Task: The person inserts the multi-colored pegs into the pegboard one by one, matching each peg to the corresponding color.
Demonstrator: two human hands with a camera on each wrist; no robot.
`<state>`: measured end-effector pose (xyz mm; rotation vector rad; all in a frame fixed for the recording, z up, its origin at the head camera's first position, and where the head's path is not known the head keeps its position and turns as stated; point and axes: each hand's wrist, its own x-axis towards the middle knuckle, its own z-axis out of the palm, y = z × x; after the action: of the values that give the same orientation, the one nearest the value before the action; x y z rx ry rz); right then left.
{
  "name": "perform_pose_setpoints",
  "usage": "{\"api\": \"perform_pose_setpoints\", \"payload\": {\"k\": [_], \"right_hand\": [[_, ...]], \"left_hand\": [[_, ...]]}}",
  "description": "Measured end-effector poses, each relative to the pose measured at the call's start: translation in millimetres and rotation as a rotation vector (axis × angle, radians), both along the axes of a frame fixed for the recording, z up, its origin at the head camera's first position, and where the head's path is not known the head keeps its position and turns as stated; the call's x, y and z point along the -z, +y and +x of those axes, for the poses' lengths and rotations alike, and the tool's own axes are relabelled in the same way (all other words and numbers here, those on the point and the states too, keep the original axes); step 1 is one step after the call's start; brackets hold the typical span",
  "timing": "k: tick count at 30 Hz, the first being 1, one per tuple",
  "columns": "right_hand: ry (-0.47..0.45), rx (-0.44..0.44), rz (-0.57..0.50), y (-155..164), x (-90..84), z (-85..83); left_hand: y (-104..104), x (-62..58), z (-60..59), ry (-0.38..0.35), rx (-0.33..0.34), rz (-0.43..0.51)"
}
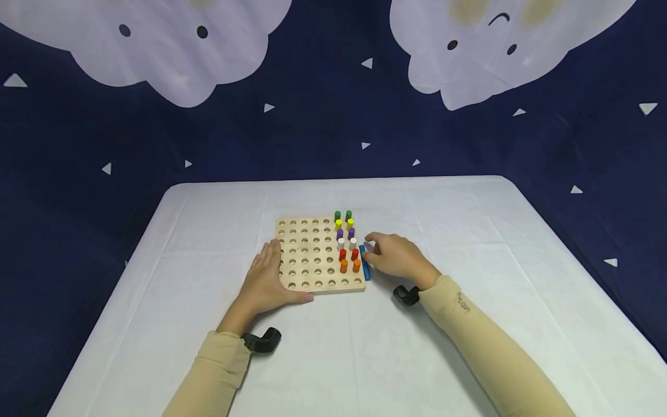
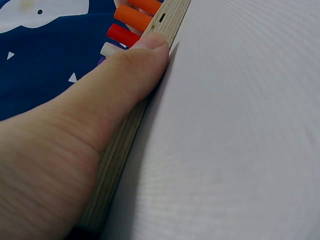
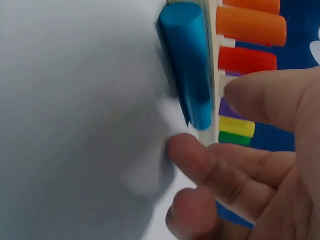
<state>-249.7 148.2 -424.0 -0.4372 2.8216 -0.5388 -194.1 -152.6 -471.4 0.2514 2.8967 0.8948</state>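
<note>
Left hand (image 1: 268,281) laid flat at the pegboard's (image 1: 312,255) seven o'clock corner, fingers straight and together, thumb along the near edge, evidently to steady it. Right hand (image 1: 396,258) at three o'clock, fingers loosely curled beside two blue pegs (image 1: 365,266) lying against the board's edge (actual pinch not discernible). Coloured pegs (image 1: 347,243) upright in the right columns.
</note>
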Motion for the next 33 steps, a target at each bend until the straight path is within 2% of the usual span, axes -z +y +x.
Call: {"api": "perform_pose_setpoints", "payload": {"k": [4,11,18,26,30,33], "right_hand": [[-0.032,0.010,0.019,-5.8,1.4,-3.1],[-0.072,0.020,0.080,-7.4,-8.5,-3.9],[-0.029,0.027,0.141,-9.3,-10.1,-4.2],[0.028,0.100,0.227,-4.5,-9.7,-3.9],[0.057,0.107,0.222,0.1,-8.3,-3.5],[0.085,0.109,0.170,5.0,-6.3,-3.5]], "left_hand": [[-0.2,0.2,0.3,-0.004,-0.003,0.001],[-1.0,0.7,0.2,0.000,-0.002,-0.001],[-0.9,0.5,0.3,0.004,0.002,-0.003],[-1.2,1.7,0.8,-0.002,0.001,0.004],[-1.6,1.6,0.6,0.003,0.001,-0.002],[-1.2,1.4,0.2,0.007,0.002,0.001]]}}
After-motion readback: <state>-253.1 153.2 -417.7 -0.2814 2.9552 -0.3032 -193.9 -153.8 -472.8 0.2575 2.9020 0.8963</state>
